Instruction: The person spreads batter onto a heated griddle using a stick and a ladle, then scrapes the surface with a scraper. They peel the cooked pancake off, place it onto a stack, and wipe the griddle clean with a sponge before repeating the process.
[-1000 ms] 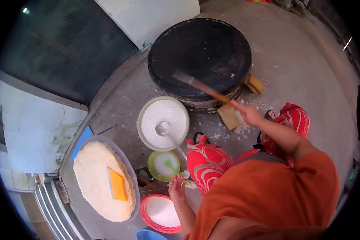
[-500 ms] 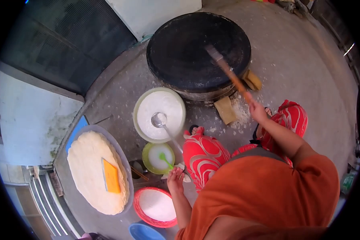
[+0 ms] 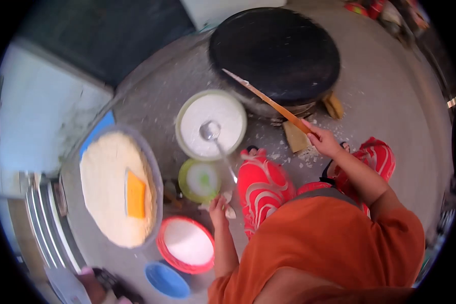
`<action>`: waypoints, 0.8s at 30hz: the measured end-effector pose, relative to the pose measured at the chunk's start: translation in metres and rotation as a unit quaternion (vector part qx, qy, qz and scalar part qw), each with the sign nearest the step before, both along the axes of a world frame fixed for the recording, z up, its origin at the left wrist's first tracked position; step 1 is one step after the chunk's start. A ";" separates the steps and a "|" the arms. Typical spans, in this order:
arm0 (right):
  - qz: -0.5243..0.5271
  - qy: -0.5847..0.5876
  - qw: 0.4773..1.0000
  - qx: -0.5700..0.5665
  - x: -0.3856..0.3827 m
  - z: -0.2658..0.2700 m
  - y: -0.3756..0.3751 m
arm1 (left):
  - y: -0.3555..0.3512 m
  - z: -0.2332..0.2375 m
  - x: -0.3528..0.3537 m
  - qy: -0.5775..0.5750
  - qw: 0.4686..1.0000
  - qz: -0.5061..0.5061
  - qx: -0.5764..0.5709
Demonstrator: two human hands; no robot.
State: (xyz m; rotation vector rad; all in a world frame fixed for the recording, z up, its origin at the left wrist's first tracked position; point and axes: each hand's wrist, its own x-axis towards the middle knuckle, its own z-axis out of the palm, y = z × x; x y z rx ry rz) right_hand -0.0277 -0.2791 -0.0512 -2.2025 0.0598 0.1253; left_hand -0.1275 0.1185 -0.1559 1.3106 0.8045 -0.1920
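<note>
My right hand is closed round the wooden handle of a long scraper. Its thin blade, seen edge-on, reaches over the front left rim of a round black griddle. My left hand has its fingers curled beside a crumpled white cloth; blur hides what they hold. Just above it is a small green bowl of whitish liquid with a green utensil in it. Beyond stands a larger pale-green basin of white batter, with a metal ladle resting in it.
To the left, a stack of pale flatbreads lies on a grey tray, with an orange scraper on top. Nearby are a red basin of white contents and a blue basin. Crumbs and a yellowish block lie below the griddle.
The scraper has swung left from the griddle's middle to its front left rim and turned edge-on. My left hand has drawn slightly away from the green bowl. The whole view has shifted.
</note>
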 end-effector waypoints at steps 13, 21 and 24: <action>0.477 0.015 0.777 -0.411 0.107 0.073 0.221 | 0.007 -0.141 0.017 0.213 0.813 -0.139 0.524; 0.488 0.113 0.780 -0.375 0.128 -0.032 0.254 | -0.011 -0.065 -0.012 -0.037 0.937 0.055 0.344; 0.474 0.192 0.798 -0.319 0.123 -0.041 0.254 | -0.021 -0.066 -0.016 0.058 0.974 0.030 0.217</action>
